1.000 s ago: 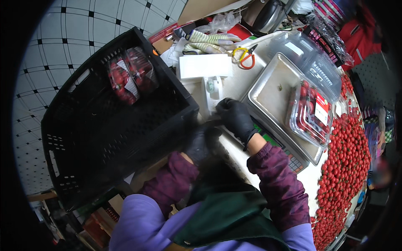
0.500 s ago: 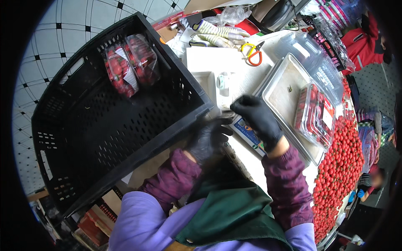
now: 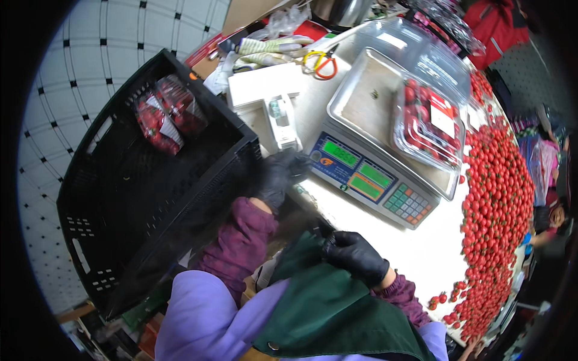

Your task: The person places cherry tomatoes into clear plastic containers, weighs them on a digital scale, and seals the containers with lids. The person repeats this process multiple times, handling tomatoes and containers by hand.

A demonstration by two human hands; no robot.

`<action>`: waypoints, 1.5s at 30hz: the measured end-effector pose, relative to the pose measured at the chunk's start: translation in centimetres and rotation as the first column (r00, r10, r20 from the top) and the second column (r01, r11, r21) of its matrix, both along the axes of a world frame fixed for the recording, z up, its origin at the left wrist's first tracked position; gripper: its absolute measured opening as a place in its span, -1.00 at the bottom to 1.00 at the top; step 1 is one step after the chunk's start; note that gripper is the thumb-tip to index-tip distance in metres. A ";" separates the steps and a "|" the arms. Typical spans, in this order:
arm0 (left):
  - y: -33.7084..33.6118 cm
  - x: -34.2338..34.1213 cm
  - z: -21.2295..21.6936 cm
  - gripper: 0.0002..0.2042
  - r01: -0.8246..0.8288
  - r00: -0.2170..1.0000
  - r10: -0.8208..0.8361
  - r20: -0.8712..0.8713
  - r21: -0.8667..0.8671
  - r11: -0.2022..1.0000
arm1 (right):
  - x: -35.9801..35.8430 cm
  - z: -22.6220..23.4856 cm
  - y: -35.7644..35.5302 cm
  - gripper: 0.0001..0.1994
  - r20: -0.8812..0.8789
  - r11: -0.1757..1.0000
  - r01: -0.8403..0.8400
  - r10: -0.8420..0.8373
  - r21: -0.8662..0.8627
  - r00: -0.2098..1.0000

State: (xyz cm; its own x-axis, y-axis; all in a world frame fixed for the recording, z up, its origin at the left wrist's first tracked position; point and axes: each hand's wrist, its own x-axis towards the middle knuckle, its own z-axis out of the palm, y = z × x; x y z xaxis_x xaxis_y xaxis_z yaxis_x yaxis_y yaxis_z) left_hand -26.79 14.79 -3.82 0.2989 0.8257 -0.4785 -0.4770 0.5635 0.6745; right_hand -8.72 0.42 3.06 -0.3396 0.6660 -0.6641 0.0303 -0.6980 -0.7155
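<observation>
Black slatted plastic crate (image 3: 138, 198): left of the digital scale with a steel pan and green display (image 3: 376, 174), hard against the white table edge, tilted, long axis running from lower left up toward upper right, open side up. In its far corner, two clear plastic punnets of red cherry tomatoes (image 3: 164, 114), side by side, touching. At the crate's near right corner, left hand (image 3: 280, 175) in a black glove, blurred, fingers curled at the rim between crate and scale; grip on the rim impossible to tell. Below the scale, right hand (image 3: 355, 257) in a black glove, fingers pinched together on the top edge of a dark green apron (image 3: 325, 313). On the scale's pan, a clear lidded punnet of tomatoes with a red label (image 3: 430, 123). Right of the scale, a broad heap of loose red cherry tomatoes (image 3: 500, 198) across the table. Behind the scale, yellow and orange-handled scissors (image 3: 321, 60) and a white label dispenser (image 3: 271, 102).
</observation>
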 end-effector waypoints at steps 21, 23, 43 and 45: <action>2.6 14.6 13.3 -0.71 0.522 0.800 0.340 -0.494 0.853 0.010 | 8.6 0.8 -3.0 -0.92 -0.077 0.732 0.326 -0.352 0.599 0.933; 4.4 17.1 13.5 -0.72 0.569 0.776 0.382 -0.502 0.818 -0.082 | 8.9 1.7 -2.3 -0.91 0.003 0.670 0.318 -0.431 0.671 0.902; 7.3 17.5 15.4 -0.33 0.760 0.552 0.320 -0.770 0.307 -0.573 | 8.8 0.3 -0.7 -0.85 0.077 0.604 0.388 -0.600 0.696 0.796; 7.5 17.4 16.1 -0.37 0.703 0.616 0.164 -0.770 0.443 -0.556 | 9.2 1.1 0.0 -0.85 0.146 0.609 0.334 -0.602 0.720 0.785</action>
